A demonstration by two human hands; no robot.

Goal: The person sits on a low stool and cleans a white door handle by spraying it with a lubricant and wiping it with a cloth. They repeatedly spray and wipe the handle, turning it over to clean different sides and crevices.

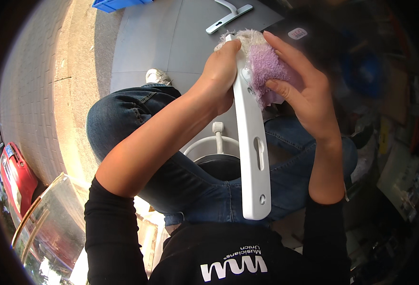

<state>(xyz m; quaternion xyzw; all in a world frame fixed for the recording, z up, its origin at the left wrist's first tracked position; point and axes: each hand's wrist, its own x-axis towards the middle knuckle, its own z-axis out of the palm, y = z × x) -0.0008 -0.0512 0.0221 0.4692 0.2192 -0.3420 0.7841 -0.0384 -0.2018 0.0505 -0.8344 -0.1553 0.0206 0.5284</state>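
My left hand (219,69) is wrapped round the far end of a long white door handle plate (247,166). The plate slants down toward my lap, with its keyhole-shaped slot and a round screw hole near the lower end facing up. In my right hand (311,90) is a fluffy cloth (268,66), purple on one part and off-white on the other. My thumb and fingers pinch it against the plate's far end. The cloth and my left hand hide that end, so the lever is not clearly seen.
Another white door handle (229,19) lies on the grey surface (143,42) ahead. A dark item with a pale oval label (297,33) is beyond my right hand. Part of a blue crate (119,4) shows at the far left. Below, a white metal frame (218,135) stands between my knees.
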